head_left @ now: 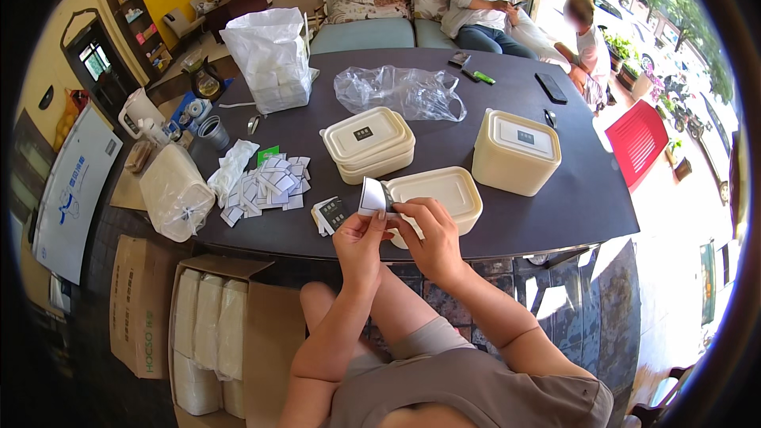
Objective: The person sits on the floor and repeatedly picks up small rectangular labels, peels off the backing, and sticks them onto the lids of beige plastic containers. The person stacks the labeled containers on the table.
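Note:
My left hand point(361, 244) pinches a small sheet with a dark sticker label point(373, 196), its white backing curled upward. At the same sheet, the fingertips of my right hand point(429, 236) grip the dark label side; whether it is partly peeled I cannot tell. Just beyond my hands sits a lidded cream food container point(446, 193) with no label visible on its lid. Behind it is a stack of cream containers point(371, 145), the top lid bearing a dark label. To the right stands a taller stack point(516, 151), also labelled on top. Left of my hands lie dark label cards point(331, 214).
White backing papers point(270, 184) are piled at the left, near a wrapped container stack point(175, 190). Clear plastic bag point(398, 92), white bag point(270, 65) and phone point(551, 88) lie farther back. An open carton point(270, 339) stands below left. Two people sit beyond the table.

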`<state>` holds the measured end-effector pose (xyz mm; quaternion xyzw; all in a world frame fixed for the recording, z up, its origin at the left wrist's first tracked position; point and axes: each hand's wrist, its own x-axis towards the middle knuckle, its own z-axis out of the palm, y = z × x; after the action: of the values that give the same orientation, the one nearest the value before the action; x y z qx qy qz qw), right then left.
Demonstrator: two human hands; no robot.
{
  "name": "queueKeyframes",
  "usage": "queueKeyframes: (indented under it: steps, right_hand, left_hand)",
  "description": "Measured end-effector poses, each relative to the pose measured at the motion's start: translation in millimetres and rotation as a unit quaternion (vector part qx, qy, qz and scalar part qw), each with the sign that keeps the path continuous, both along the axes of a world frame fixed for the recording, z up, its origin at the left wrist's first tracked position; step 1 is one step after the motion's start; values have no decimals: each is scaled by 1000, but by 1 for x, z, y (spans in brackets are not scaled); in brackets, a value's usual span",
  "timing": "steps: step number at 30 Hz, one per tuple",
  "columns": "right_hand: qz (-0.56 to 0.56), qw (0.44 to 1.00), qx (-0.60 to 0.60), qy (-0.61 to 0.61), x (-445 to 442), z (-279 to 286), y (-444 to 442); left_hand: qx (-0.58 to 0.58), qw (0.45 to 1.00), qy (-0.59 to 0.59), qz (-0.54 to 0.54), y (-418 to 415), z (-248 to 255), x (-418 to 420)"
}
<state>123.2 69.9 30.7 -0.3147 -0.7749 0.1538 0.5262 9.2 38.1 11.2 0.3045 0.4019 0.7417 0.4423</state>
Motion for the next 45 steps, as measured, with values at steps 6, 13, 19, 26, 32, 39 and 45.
queueKeyframes:
  steps: [6,13,19,26,32,39,45]
  right_hand:
    - [61,993,-99,32,-3,1,2]
    - [72,976,-188,82,-8,5,2]
    - [78,977,-187,66,-8,3,4]
    - [45,981,-181,44,-9,0,5]
    - [49,979,-192,47,-9,-5,8]
    - [90,902,-385,174,8,-10,26]
    - [11,920,-343,187,38,-17,30]
  left_hand:
    - [12,1000,-1,11,2,-12,-5]
    - [18,1000,11,7,-1,-12,-6]
    - [10,998,48,28,-2,-10,-6]
    - [-10,993,114,42,-3,-7,-6]
    - [-32,990,133,37,-2,-12,-8]
    - [-6,997,29,66,5,-28,-34]
    - [-107,977,77,169,47,-59,-187]
